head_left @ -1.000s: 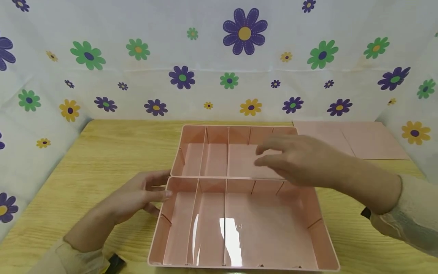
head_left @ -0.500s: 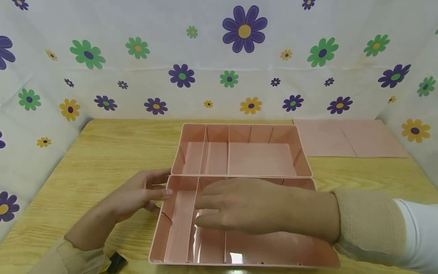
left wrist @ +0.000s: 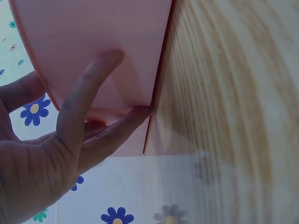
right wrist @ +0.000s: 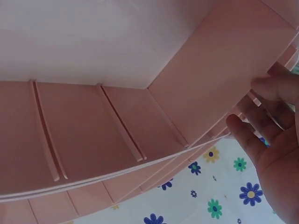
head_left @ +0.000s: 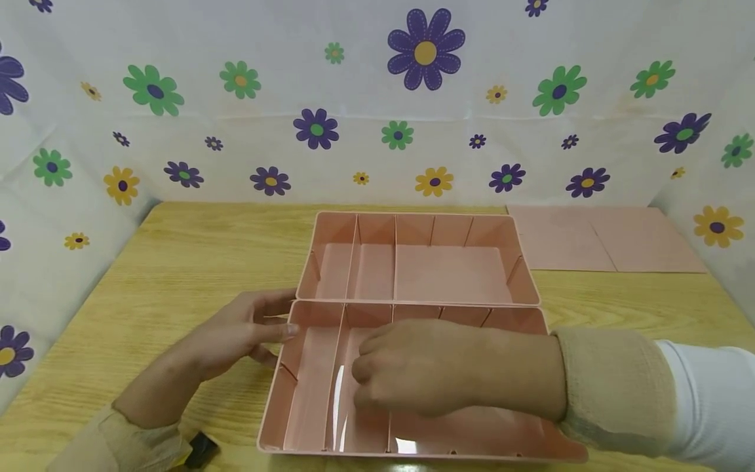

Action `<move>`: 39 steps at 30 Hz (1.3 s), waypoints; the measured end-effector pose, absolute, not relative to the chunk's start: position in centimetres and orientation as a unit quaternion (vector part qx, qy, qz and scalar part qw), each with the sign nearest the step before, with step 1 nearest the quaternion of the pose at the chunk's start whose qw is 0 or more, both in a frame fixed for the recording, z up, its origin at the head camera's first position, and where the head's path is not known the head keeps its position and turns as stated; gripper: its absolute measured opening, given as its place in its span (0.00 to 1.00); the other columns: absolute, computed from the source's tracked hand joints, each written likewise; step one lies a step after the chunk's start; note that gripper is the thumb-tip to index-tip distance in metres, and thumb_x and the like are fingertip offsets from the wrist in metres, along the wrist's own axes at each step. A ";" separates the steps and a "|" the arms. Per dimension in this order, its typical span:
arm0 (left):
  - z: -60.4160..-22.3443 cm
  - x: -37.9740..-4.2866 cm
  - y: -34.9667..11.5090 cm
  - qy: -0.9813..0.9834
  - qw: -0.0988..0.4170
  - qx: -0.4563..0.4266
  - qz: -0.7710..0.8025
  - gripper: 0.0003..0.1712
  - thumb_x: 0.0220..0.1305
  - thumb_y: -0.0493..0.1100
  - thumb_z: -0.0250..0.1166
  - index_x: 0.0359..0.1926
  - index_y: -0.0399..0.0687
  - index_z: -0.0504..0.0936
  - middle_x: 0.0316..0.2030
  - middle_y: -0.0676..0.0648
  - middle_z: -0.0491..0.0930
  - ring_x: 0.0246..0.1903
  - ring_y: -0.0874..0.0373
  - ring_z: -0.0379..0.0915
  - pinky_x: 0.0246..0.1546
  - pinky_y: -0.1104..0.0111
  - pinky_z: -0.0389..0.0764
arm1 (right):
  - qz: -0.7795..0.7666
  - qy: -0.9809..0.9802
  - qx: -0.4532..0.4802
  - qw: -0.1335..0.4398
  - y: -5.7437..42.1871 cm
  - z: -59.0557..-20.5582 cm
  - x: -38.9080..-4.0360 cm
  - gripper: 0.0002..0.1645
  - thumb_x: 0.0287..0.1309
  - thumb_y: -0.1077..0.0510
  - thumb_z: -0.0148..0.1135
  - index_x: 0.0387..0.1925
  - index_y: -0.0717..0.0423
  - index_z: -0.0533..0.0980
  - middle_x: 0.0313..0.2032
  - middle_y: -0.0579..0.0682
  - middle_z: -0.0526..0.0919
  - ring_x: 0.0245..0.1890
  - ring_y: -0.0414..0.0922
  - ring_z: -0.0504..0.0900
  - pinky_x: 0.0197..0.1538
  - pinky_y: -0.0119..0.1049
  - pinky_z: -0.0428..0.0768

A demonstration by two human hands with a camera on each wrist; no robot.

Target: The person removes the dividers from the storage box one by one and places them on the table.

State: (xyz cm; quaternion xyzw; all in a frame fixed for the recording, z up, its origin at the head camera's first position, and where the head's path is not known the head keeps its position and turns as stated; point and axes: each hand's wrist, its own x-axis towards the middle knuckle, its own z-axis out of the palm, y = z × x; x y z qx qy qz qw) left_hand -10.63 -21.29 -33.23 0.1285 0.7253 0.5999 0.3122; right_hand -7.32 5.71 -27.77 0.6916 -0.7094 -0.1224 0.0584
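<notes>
Looks like a divider [right wrist: 219, 74] in the near tray [head_left: 307, 393] on the table [head_left: 206, 249] is being gripped by the right hand [head_left: 425, 367], fingers curled over its top edge, tightness can't be told. A straight, even pull or push is probably called for. The outer wall [left wrist: 93, 28] is touched by the left hand [head_left: 236, 334], fingers loose. The divider's broad face is shown only by the right wrist camera.
</notes>
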 end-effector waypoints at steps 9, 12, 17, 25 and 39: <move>-33.1 -10.5 -21.4 0.742 0.303 0.113 0.588 0.41 0.62 0.41 0.59 0.68 0.32 0.48 0.65 0.32 0.57 0.54 0.43 0.67 0.33 0.52 0.82 | -0.192 -0.696 0.688 0.079 6.0 -28.1 -7.2 0.18 0.50 0.56 0.59 0.11 0.33 0.68 0.20 0.33 0.70 0.21 0.36 0.64 0.26 0.28 0.69; -33.2 -10.6 -21.4 0.743 0.303 0.109 0.586 0.40 0.61 0.42 0.60 0.68 0.34 0.50 0.64 0.33 0.58 0.53 0.43 0.68 0.33 0.52 0.82 | -0.207 -0.691 0.687 0.084 5.9 -28.1 -7.2 0.18 0.52 0.55 0.57 0.12 0.33 0.68 0.20 0.32 0.70 0.21 0.36 0.65 0.26 0.28 0.69; -33.3 -10.7 -21.4 0.738 0.305 0.120 0.589 0.40 0.62 0.42 0.59 0.68 0.33 0.49 0.64 0.31 0.57 0.52 0.42 0.69 0.33 0.50 0.82 | -0.211 -0.684 0.692 0.095 6.1 -28.1 -7.2 0.19 0.52 0.55 0.56 0.11 0.33 0.67 0.19 0.33 0.69 0.20 0.36 0.64 0.26 0.28 0.68; -33.3 -10.7 -21.3 0.735 0.309 0.122 0.592 0.40 0.62 0.42 0.59 0.68 0.33 0.49 0.65 0.32 0.57 0.51 0.45 0.70 0.34 0.50 0.81 | -0.198 -0.686 0.693 0.101 6.2 -27.8 -7.2 0.20 0.52 0.55 0.55 0.10 0.33 0.65 0.18 0.32 0.69 0.19 0.36 0.63 0.25 0.28 0.69; -33.2 -10.6 -21.3 0.741 0.304 0.117 0.587 0.42 0.61 0.42 0.60 0.68 0.31 0.48 0.66 0.31 0.54 0.51 0.47 0.70 0.33 0.51 0.82 | -0.190 -0.677 0.703 0.109 6.4 -26.4 -7.1 0.21 0.52 0.58 0.54 0.09 0.34 0.64 0.18 0.33 0.69 0.19 0.37 0.63 0.25 0.29 0.68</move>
